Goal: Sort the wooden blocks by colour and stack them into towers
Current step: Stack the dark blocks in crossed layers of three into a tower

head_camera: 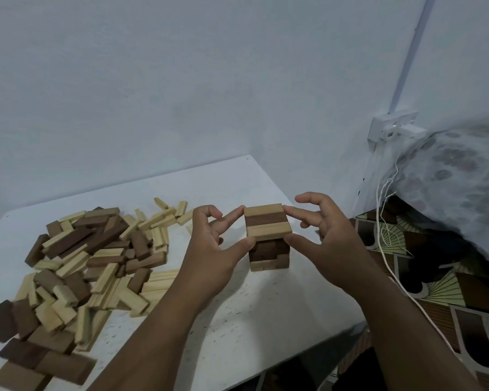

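Observation:
A short tower point(268, 249) of wooden blocks stands on the white table point(251, 314). Its top layer point(267, 222) is light, dark, light, side by side. My left hand point(212, 249) touches that layer's left side with thumb and index fingertip. My right hand point(319, 230) touches its right side the same way. Both hands press the top layer from opposite sides; their other fingers are spread. A loose heap of light and dark blocks point(79, 263) lies to the left.
The table butts against a pale wall at the back. Its right and front edges are close to the tower. A patterned cloth point(449, 292), a white cord point(384, 244), a wall socket point(393, 127) and a flowered bundle point(458, 176) lie to the right.

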### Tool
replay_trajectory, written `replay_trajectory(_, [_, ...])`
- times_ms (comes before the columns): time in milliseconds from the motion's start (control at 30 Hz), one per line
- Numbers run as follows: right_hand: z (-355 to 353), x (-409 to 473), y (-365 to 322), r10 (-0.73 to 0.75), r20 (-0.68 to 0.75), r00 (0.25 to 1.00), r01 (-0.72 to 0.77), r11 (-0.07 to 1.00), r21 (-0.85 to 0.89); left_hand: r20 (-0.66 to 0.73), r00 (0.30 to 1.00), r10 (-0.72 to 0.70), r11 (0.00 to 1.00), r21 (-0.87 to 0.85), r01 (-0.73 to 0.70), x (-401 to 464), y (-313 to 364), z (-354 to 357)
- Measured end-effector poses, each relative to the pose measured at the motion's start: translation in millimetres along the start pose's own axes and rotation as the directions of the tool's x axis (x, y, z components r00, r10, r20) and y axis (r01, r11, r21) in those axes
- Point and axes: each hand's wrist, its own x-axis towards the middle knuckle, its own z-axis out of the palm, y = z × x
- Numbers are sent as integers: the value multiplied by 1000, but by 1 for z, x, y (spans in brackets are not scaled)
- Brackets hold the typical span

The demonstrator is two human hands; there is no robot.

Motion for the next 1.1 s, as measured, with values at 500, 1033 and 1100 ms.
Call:
replay_trajectory(500, [2,2,7,3,11,1000,-2,998,-55,17,1000,-23,999,22,23,5,-8,1])
replay_trajectory(1033, [3,2,9,1,5,1000,-1,999,-47,71,994,-86,996,-7,86,2,-9,0])
replay_trajectory(1100, [2,2,9,1,-5,1000,-1,999,-39,76,992,-101,994,-26,103,1,-11,-1])
